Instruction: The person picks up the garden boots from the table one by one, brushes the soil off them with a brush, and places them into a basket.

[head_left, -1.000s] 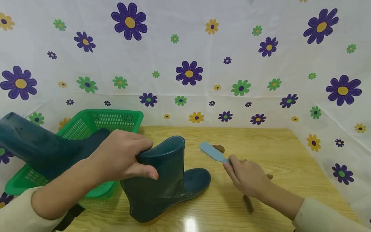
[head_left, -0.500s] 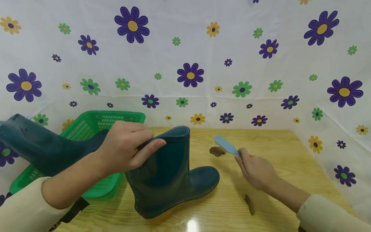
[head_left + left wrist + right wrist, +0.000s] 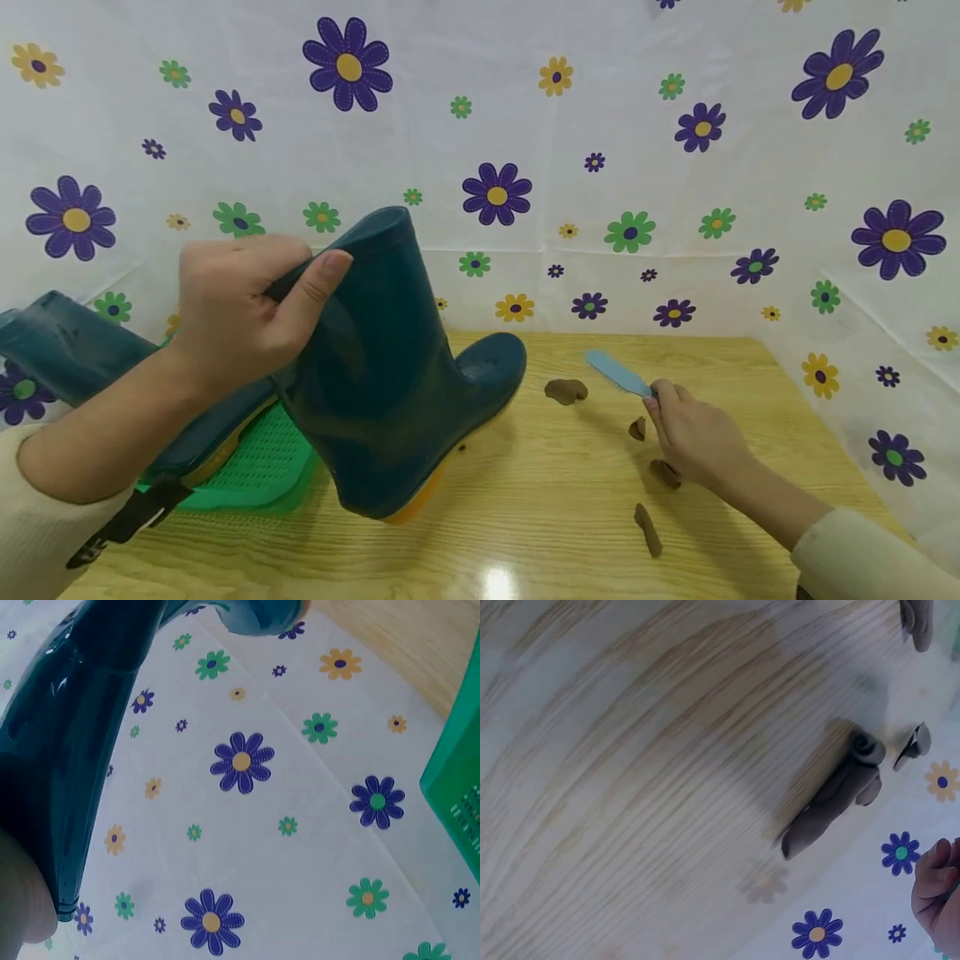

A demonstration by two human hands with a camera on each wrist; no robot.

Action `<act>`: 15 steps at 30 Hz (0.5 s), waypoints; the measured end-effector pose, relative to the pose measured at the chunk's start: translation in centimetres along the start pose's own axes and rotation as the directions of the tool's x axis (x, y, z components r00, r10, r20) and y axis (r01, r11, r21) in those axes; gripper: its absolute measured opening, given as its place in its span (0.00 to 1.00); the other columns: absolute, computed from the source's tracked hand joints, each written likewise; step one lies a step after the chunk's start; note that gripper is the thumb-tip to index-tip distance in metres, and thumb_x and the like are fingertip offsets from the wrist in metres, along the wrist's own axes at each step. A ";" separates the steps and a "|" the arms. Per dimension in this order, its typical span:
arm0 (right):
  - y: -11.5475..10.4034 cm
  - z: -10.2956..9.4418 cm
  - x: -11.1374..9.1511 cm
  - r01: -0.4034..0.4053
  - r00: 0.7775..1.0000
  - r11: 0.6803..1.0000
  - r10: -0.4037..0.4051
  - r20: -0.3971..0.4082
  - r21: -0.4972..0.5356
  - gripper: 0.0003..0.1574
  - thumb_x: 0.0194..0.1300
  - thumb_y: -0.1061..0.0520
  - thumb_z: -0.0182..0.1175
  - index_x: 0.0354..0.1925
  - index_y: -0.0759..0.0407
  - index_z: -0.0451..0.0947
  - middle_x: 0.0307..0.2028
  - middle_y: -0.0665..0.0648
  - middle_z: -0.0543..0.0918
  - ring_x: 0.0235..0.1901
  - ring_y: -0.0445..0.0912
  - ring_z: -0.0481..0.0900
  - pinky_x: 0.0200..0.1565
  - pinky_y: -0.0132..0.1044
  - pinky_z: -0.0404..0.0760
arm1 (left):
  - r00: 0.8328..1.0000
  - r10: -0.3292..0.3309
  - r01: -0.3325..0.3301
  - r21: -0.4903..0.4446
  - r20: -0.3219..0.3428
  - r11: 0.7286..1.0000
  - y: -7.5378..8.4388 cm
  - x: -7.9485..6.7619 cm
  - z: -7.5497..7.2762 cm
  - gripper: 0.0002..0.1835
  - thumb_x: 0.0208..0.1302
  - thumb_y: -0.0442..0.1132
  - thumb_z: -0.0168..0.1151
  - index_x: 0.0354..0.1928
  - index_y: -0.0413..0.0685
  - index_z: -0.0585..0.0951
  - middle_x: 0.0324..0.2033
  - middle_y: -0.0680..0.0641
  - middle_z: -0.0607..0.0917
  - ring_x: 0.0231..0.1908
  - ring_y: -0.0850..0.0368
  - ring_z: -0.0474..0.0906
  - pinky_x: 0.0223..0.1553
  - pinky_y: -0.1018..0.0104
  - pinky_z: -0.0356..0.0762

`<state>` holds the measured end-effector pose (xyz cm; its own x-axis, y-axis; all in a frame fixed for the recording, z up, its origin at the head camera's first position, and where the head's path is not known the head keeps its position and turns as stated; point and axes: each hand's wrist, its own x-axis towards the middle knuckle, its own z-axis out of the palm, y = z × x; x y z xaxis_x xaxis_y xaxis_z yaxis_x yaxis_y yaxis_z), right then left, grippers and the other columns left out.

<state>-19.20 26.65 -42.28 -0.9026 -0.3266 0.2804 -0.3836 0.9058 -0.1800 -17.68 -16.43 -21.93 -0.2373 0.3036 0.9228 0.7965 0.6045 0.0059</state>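
My left hand (image 3: 240,308) grips the top edge of a dark teal rubber boot (image 3: 382,367), thumb over the near side. The boot tilts toe-up over the table, with an orange-yellow sole edge below. In the left wrist view its shaft (image 3: 67,742) runs down to my fingers. On the right, my right hand (image 3: 697,433) holds a light blue brush (image 3: 617,372) by its handle, the head pointing up and left, apart from the boot. Under and beside that hand lie brown clay-like pieces, among them a lump (image 3: 566,391) and a strip (image 3: 648,530); a rolled piece (image 3: 829,810) shows in the right wrist view.
A green plastic basket (image 3: 277,467) stands at the left with a second teal boot (image 3: 82,342) lying across it. Behind the wood-grain table (image 3: 547,533) hangs a white flowered cloth (image 3: 420,150). A small dark speck (image 3: 461,448) lies near the boot's sole.
My left hand has raised the boot up and to the left, tipping its toe upward. The brush has moved right, away from the boot, uncovering more brown pieces.
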 end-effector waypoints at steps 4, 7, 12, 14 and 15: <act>1.0 -0.2 -0.2 -0.024 1.000 1.000 0.024 -0.001 -0.017 0.14 0.80 0.55 0.42 0.46 0.66 0.68 0.28 0.56 0.70 0.17 0.42 0.60 0.17 0.32 0.62 | 0.999 -0.015 0.016 0.032 -0.036 0.999 -1.5 0.6 -1.2 0.38 0.72 0.62 0.51 0.08 0.47 0.63 0.08 0.49 0.60 0.10 0.63 0.54 0.18 0.78 0.47; 1.8 -0.4 -0.4 -0.038 0.999 0.999 0.038 -0.006 -0.020 0.15 0.81 0.55 0.41 0.44 0.67 0.68 0.27 0.57 0.69 0.17 0.43 0.60 0.17 0.33 0.61 | 0.999 -0.025 0.027 0.071 -0.034 0.997 -2.9 1.0 -2.3 0.37 0.72 0.60 0.52 0.08 0.43 0.65 0.07 0.47 0.62 0.11 0.65 0.59 0.20 0.83 0.51; 3.1 -0.5 -0.6 -0.039 0.999 0.998 0.037 -0.038 -0.057 0.14 0.80 0.56 0.42 0.41 0.66 0.68 0.25 0.56 0.67 0.17 0.43 0.59 0.17 0.33 0.60 | 0.999 -0.043 0.035 0.273 0.026 0.961 -5.1 1.0 -4.6 0.36 0.73 0.54 0.51 0.08 0.42 0.65 0.08 0.44 0.65 0.12 0.68 0.60 0.21 0.84 0.51; 3.7 -0.5 -0.6 -0.039 0.998 0.996 0.036 -0.042 -0.077 0.14 0.80 0.56 0.43 0.39 0.65 0.67 0.24 0.55 0.65 0.16 0.43 0.58 0.16 0.32 0.59 | 0.996 -0.088 0.072 0.328 0.033 0.942 -5.7 0.8 -5.3 0.34 0.73 0.52 0.52 0.08 0.42 0.64 0.08 0.44 0.65 0.13 0.72 0.57 0.20 0.82 0.50; 4.0 -0.4 -0.6 -0.039 0.999 0.996 0.036 -0.040 -0.086 0.14 0.80 0.56 0.43 0.39 0.65 0.67 0.24 0.55 0.65 0.16 0.43 0.58 0.16 0.33 0.59 | 0.993 -0.112 0.093 0.351 0.034 0.932 -5.9 0.7 -5.7 0.34 0.73 0.52 0.52 0.08 0.43 0.63 0.08 0.44 0.64 0.14 0.76 0.54 0.19 0.80 0.49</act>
<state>-20.06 30.59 -42.76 -0.9074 -0.2828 0.3109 -0.3297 0.9378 -0.1090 -19.40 -23.98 -19.14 -0.3441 0.2586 0.9026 0.5245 0.8503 -0.0436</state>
